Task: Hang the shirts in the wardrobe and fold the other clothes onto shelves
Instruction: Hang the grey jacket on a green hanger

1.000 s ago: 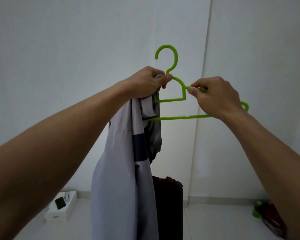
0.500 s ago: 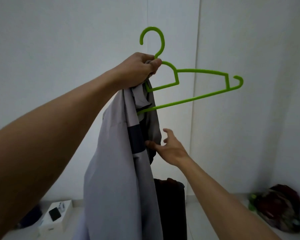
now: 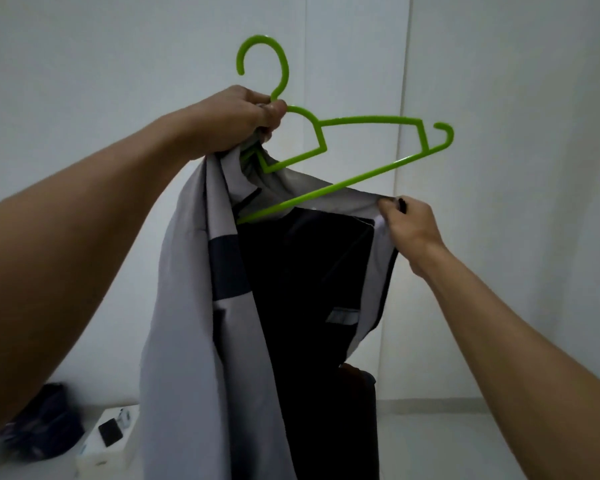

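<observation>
1. The green hanger (image 3: 371, 133) is held up high in front of a white wall (image 3: 84, 98).
2. The left hand (image 3: 236, 121) is closed tight around the neck of the hanger, just under its round hook. It also grips a bunch of grey cloth there.
3. The hanger is tilted. Its far end, with a little hook on it, points up and away from the left hand.
4. A grey shirt (image 3: 187, 341) hangs down from the hanger. One side of it is on the hanger, under the left hand. It has a dark band across it below the hanger.
5. The inside of the shirt looks dark and faces the camera, under the hanger's long bottom bar.
6. The right hand (image 3: 409, 225) is below the hanger's far end. Its fingers are pinched shut on the shirt's other edge and pull it out wide, just under the bottom bar.
7. That edge of the shirt is stretched flat between the hanger's neck and the right hand.
8. Far below the hanger, on the floor, sits a white box (image 3: 106, 445) with a small dark thing on top.
9. Beside the box, farther from the hanger, lies a dark heap (image 3: 44, 424). I cannot tell what it is.
10. Right under the shirt stands something tall and dark (image 3: 359, 410), partly hidden by it.
</observation>
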Tool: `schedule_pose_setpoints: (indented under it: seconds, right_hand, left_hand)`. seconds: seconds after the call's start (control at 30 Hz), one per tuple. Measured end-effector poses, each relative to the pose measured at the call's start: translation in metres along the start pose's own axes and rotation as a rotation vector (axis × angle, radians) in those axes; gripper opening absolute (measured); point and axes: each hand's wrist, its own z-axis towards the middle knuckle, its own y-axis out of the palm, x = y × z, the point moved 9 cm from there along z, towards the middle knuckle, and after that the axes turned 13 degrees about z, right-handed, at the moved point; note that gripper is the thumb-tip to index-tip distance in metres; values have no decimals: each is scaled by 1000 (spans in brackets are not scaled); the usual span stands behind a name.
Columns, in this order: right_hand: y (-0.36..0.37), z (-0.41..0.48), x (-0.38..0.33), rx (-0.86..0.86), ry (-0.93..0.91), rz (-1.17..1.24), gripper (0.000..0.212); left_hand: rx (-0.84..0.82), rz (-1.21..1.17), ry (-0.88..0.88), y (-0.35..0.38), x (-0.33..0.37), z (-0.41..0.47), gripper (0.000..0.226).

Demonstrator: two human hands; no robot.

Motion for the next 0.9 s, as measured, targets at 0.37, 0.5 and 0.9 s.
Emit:
schedule_pose_setpoints:
  seconds: [0.37, 0.5, 0.9]
  right_hand:
    - [-60, 15, -17, -2, 5, 90, 35]
    - [-79, 13, -18, 13, 32, 120, 40]
    - [-93, 8, -55, 97, -204, -185, 40]
  left_hand:
    - [-246, 91, -2, 53, -17, -22, 47]
    - [-304, 257, -28, 71, -24, -31, 46]
    - [-361, 690, 10, 121, 2, -28, 42]
